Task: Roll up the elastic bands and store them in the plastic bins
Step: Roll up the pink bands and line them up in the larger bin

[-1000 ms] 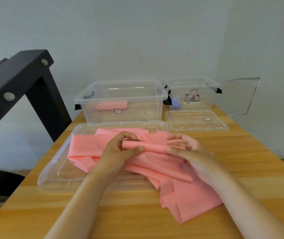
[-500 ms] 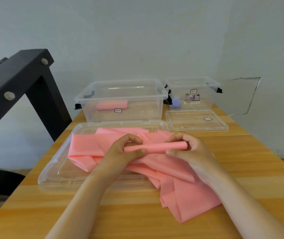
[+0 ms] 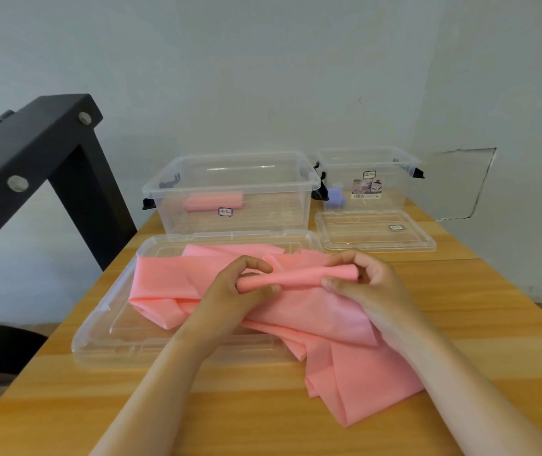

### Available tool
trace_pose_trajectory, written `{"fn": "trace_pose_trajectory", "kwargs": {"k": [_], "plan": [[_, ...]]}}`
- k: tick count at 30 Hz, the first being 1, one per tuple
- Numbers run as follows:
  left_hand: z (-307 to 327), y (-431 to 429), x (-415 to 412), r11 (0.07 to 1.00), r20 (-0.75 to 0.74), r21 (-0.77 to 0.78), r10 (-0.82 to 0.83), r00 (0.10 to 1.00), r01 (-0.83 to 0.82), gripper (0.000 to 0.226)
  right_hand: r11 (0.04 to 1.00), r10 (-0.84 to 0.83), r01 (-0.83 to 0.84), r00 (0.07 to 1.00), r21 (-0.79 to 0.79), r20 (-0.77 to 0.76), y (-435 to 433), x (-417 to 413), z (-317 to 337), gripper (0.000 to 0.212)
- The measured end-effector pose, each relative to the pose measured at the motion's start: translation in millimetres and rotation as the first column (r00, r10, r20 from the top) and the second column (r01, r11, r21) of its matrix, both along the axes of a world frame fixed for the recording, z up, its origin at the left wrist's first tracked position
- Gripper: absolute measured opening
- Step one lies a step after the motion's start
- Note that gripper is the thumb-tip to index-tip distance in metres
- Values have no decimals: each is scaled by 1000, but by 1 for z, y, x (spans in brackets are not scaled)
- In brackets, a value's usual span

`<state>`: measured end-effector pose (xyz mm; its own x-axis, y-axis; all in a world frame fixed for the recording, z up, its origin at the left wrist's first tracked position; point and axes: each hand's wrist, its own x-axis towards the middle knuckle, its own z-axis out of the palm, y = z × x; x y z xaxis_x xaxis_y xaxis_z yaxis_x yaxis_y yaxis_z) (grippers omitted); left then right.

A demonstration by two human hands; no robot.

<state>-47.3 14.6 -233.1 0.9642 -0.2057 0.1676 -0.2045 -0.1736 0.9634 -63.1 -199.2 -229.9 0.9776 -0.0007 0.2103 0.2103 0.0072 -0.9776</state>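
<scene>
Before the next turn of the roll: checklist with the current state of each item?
1. Grip: left hand and right hand each pinch one end of the rolled part of the pink band: ok.
2. Roll tightness: cannot tell.
3. Unrolled length flat and straight: it lies crumpled and folded over itself across the large lid and the table: not ok.
4. Large bin open: lid off, one pink roll inside, room left: ok.
5. Way to the bin: only the flat lid lies between: ok.
</scene>
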Motion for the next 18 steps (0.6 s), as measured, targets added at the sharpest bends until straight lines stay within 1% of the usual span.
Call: {"fn": "trace_pose_trajectory", "kwargs": {"k": [3, 5, 6, 8, 9, 10, 13, 15, 18], "plan": [[2, -1, -1, 1000, -11, 3, -2, 1000, 2, 13, 1000, 16, -16, 1000, -12, 22, -1, -2, 1, 25], [4, -1, -4, 999, -50, -14, -38, 998, 37, 13, 1000, 17, -17, 999, -5, 29, -3, -2, 1, 25], [5, -1, -5, 996, -84, -64, -74, 994, 69, 15, 1000, 16, -17, 999, 4, 31, -3, -1, 1, 25], [8, -1, -7, 967, -157, -225, -159, 975, 121, 20, 999, 17, -18, 999, 33, 28, -4, 0, 2, 24], [10, -1, -8, 952, -174, -279, -177, 969, 124, 20, 999, 20, -21, 999, 45, 25, -4, 0, 2, 24], [12, -2, -8, 949, -176, -294, -168, 970, 111, 19, 999, 23, -24, 999, 47, 25, -4, 0, 2, 23], [10, -1, -5, 973, -134, -227, -71, 988, 39, 11, 999, 43, -43, 999, 5, 28, -4, 0, 1, 23], [7, 0, -2, 984, -107, -180, -19, 994, -1, 7, 997, 72, -72, 997, 15, 6, -2, 0, 0, 21], [4, 3, -1, 990, -59, -139, -13, 998, 4, 10, 999, 51, -50, 997, 20, -57, -1, 2, -2, 13]]}}
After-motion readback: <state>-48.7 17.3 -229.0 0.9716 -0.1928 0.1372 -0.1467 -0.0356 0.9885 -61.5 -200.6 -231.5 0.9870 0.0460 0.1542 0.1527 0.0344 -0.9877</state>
